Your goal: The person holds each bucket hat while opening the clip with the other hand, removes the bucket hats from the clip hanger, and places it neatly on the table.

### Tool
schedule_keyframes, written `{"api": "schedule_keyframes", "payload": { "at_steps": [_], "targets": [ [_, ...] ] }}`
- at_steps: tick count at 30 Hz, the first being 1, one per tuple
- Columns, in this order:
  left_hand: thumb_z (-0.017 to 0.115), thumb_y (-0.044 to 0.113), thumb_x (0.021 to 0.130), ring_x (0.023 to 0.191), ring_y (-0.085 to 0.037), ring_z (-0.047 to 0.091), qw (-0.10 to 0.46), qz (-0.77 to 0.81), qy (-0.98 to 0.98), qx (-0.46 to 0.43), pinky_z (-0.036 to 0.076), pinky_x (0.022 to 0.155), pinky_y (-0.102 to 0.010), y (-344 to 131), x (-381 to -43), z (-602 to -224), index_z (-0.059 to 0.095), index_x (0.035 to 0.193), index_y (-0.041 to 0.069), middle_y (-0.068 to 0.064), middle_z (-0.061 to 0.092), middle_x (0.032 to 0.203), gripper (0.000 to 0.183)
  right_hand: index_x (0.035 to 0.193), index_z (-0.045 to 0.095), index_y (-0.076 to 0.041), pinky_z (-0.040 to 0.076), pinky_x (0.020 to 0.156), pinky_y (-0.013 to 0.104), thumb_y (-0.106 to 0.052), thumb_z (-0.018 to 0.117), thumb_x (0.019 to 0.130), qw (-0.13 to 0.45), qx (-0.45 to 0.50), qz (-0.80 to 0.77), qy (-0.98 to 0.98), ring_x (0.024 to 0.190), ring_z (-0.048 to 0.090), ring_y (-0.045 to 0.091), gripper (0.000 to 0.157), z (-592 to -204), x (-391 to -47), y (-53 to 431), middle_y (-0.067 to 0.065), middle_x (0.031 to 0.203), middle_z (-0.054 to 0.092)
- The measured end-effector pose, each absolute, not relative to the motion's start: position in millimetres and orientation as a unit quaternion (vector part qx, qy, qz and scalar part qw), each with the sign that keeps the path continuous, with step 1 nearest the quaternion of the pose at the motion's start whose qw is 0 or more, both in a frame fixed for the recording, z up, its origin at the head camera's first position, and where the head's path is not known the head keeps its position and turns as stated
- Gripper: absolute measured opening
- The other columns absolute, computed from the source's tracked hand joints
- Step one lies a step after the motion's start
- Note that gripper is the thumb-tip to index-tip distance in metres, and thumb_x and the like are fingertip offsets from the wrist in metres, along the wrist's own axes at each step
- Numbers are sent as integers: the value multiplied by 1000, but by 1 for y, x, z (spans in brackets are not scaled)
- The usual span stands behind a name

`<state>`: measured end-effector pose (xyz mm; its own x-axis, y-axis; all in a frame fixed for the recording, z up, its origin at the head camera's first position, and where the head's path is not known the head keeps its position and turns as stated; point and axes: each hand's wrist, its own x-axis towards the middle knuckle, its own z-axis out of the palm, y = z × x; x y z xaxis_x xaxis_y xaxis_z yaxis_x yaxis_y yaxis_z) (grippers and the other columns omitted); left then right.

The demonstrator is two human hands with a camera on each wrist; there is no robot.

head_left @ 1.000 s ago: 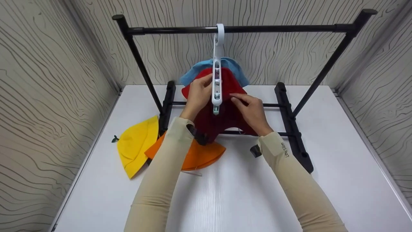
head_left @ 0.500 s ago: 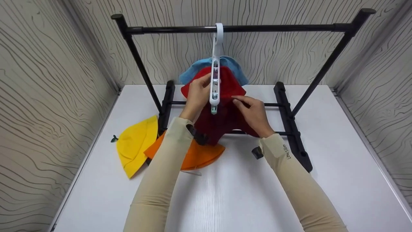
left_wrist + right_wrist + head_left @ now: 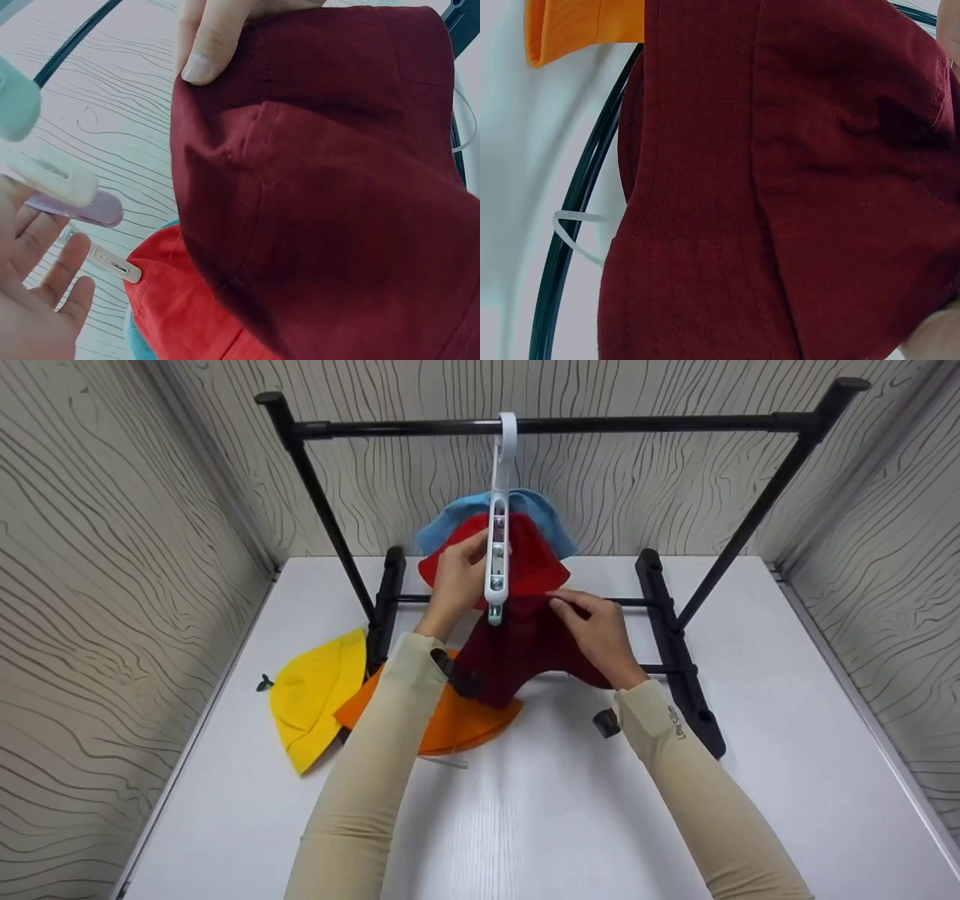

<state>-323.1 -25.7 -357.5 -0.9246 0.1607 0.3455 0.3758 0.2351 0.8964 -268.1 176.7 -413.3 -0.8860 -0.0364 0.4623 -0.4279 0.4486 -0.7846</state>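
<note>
In the head view my right hand (image 3: 597, 631) pinches a dark red bucket hat (image 3: 525, 641) by the top of its crown, below and in front of a white clip hanger (image 3: 496, 544). My left hand (image 3: 456, 583) is at the hanger's left side. In the left wrist view its fingers grip a white clip (image 3: 56, 178), beside a lilac clip (image 3: 101, 208) and a mint clip (image 3: 16, 99). A bright red hat (image 3: 169, 300) hangs from another white clip (image 3: 116, 264). Behind it is a light blue hat (image 3: 454, 523). The dark red hat fills most of the right wrist view.
The hanger hooks over the top bar of a black rack (image 3: 645, 424) on a white table (image 3: 570, 810). A yellow hat (image 3: 315, 697) and an orange hat (image 3: 465, 720) lie at the left, the orange one partly under my left sleeve. Patterned walls (image 3: 97, 585) enclose the table.
My right hand has drawn slightly down and right with the dark red hat, uncovering more of the bright red one. My left hand stays by the hanger.
</note>
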Motion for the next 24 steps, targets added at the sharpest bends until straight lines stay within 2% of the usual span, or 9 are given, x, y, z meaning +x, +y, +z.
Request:
{"api": "schedule_keyframes", "payload": {
  "at_steps": [12, 18, 24],
  "targets": [
    [63, 19, 85, 100, -9, 57, 74, -600, -775, -186, 45, 88, -22, -28, -321, -358, 53, 127, 11, -2, 63, 111, 43, 102, 70, -12, 47, 80, 21, -29, 61, 86, 202, 126, 508, -828, 94, 61, 10, 25, -424, -259, 185, -1, 100, 68],
    [60, 7, 86, 96, -17, 58, 42, -630, -751, -192, 47, 86, -24, -33, -307, -345, 48, 129, 7, -9, 62, 107, 44, 104, 70, -11, 47, 80, 20, -30, 62, 85, 192, 104, 513, -830, 93, 61, 9, 28, -430, -254, 188, 0, 100, 68],
    [58, 5, 87, 90, -19, 57, 39, -649, -730, -211, 47, 79, -26, -34, -306, -345, 54, 120, 5, -14, 63, 101, 33, 103, 70, -16, 47, 81, 19, -31, 62, 85, 181, 94, 517, -832, 93, 61, 6, 25, -436, -251, 191, -2, 101, 68]
  ]
}}
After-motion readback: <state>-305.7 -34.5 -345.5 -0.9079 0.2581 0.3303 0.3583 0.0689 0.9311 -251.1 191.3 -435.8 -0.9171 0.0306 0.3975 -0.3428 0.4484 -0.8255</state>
